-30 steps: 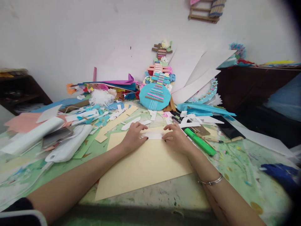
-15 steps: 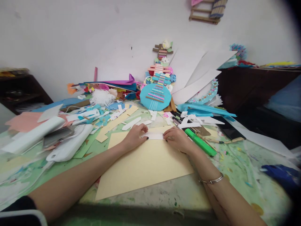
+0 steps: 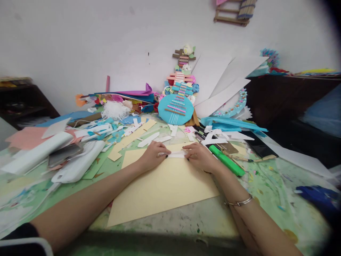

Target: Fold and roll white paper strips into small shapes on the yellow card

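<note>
Between my two hands a narrow white paper strip (image 3: 177,154) lies across the upper part of a cream sheet of card (image 3: 162,188). My left hand (image 3: 155,155) pinches the strip's left end, thumb and fingers pressed together. At the right end my right hand (image 3: 197,156) grips it with bent fingers. Parts of both ends are hidden under the fingers. Just beyond the card, white paper pieces (image 3: 148,139) with pointed ends lie on the table.
A green box-shaped stick (image 3: 226,160) lies right of my right hand, with a phone (image 3: 262,145) farther out. On the left are a white power strip (image 3: 80,165) and paper scraps. Behind stands a blue paper lute (image 3: 176,109). The table's front edge (image 3: 165,231) is close.
The white strip now looks narrower, and my fingers have closed in a little along it. The card and the things around it have stayed in place.
</note>
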### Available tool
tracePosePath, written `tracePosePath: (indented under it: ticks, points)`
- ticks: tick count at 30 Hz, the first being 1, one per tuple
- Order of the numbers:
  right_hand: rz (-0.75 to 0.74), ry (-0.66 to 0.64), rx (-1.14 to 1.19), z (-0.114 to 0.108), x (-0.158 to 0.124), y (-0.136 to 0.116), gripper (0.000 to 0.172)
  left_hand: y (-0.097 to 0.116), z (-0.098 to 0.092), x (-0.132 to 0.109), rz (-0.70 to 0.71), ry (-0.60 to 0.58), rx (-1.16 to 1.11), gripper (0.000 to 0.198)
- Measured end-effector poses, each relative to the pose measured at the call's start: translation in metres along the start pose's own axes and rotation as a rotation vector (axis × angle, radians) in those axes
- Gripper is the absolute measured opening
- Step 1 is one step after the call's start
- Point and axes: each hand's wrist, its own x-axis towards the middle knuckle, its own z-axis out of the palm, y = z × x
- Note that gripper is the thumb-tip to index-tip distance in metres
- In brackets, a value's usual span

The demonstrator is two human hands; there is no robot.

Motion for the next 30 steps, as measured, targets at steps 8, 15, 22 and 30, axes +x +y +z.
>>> tracePosePath:
  ticks: [8,15,22,30]
  points:
    - [-0.086,-0.017,-0.047,0.001,0.0,0.004,0.028,-0.002,0.001,0.0,0.033,0.011,-0.001,0.028]
    - [-0.042,0.041,-0.024,0.002,0.0,0.003,0.026,-0.003,0.002,-0.001,0.033,0.006,-0.02,0.028]
    - [0.166,0.091,0.094,0.013,0.01,0.01,0.032,-0.003,0.002,-0.001,0.026,0.004,-0.02,0.029]
    - [0.019,0.103,-0.008,0.015,0.016,0.009,0.026,-0.002,0.002,0.0,0.011,-0.004,-0.029,0.029]
